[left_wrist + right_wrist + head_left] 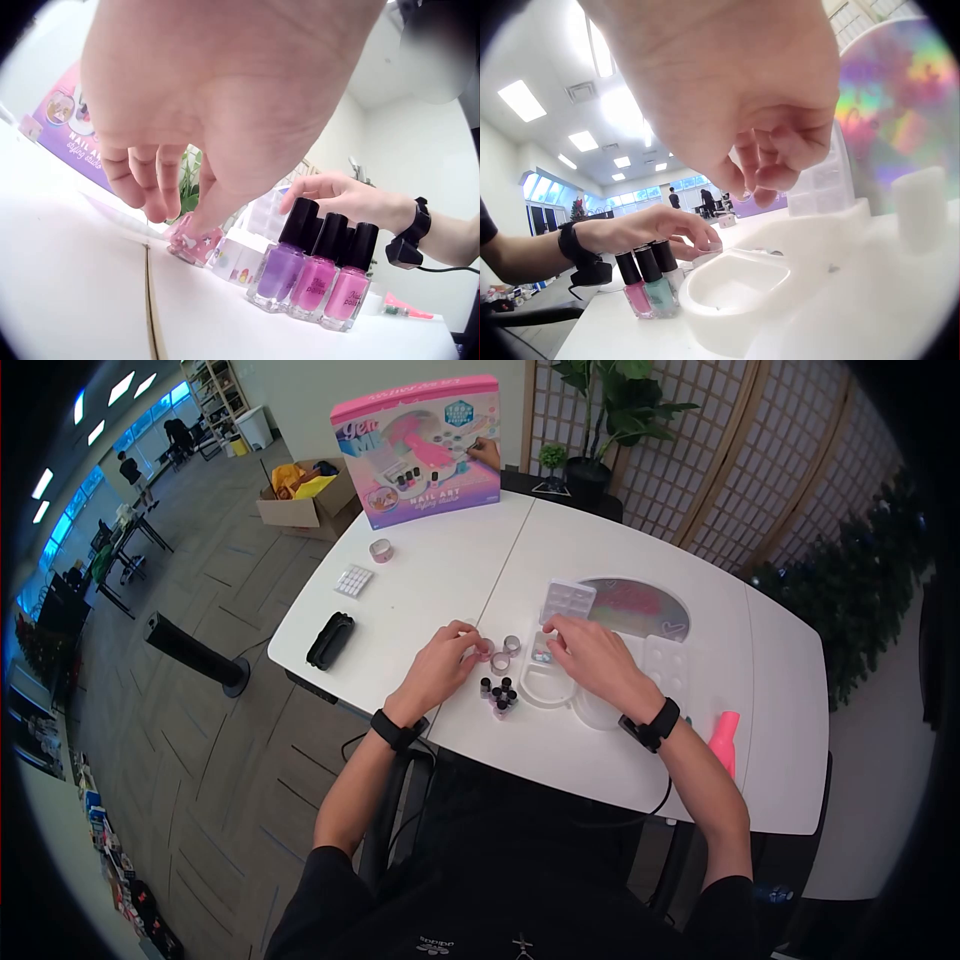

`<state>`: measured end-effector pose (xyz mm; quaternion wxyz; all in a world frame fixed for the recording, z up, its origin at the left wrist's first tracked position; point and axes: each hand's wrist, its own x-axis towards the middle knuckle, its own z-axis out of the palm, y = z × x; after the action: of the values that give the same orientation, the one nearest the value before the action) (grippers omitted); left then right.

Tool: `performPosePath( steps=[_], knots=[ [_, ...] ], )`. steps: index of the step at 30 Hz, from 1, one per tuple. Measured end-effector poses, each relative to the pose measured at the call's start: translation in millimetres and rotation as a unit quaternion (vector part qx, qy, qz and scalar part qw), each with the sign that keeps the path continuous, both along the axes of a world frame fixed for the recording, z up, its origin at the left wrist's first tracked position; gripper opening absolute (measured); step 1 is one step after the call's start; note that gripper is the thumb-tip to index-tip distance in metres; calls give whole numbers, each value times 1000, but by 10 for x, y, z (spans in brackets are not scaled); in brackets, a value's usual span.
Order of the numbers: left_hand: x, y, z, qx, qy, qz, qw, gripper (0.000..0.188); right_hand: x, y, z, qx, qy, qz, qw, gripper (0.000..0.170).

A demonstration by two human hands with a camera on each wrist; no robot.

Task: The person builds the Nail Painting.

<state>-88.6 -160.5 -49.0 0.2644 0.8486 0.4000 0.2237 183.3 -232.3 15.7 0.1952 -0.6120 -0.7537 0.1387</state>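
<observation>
The person's left hand (437, 669) pinches a pink printed roll (196, 240) between thumb and fingertips, low over a white table (440, 590). The right hand (600, 663) is above a white molded tray (548, 693), its fingers bent inward; whether anything is between them, I cannot tell.

Just beside the pink roll are more small rolls, one a white printed roll (238, 259). Nearer the person, black-capped nail polish bottles (500, 697) stand upright in a tight cluster between the left hand and the tray. The likeliest mishap is a knocked bottle: they look narrow and tall-capped, and a low sweep of the left hand could tip one into its neighbors. A loose pinch might let the pink roll drop and roll away. Around the tray, a bump from the right hand could scatter the small bluish pieces (541, 656) in its compartment or jar the raised clear compartmented lid (568, 601).

Both forearms reach in from the near edge, angled toward each other. The left palm faces down, fingers bent toward the tabletop; the right wrist is above the tray, fingertips pointing down and inward.

Farther out are a holographic mirror panel (640, 607) behind the tray and an upright Nail Art box (420, 460) at the far edge.
</observation>
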Motion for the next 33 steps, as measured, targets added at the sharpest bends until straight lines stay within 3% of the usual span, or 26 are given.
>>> performPosePath(
  steps=[4, 11, 14, 19, 27, 33],
  knots=[
    [-23, -12, 64, 24, -13, 8, 1000, 15, -74, -44, 84, -5, 11, 14, 1000, 22],
    [21, -403, 600, 29, -157, -29, 987, 13, -391, -425, 333, 116, 77, 98, 985, 21],
    [59, -773, 953, -20, -170, -29, 985, 15, -490, -615, 430, 171, 73, 109, 976, 25],
    [49, -1114, 1106, -49, -199, -62, 977, 22, -506, -954, 494, 254, 60, 110, 959, 31],
    [142, -1434, 1084, -119, -270, -97, 951, 45, -484, -1341, 397, 292, 62, 74, 952, 29],
    [253, -1571, 930, -182, -346, -106, 914, 43, -422, -1547, 334, 255, 67, 39, 964, 28]
  ],
)
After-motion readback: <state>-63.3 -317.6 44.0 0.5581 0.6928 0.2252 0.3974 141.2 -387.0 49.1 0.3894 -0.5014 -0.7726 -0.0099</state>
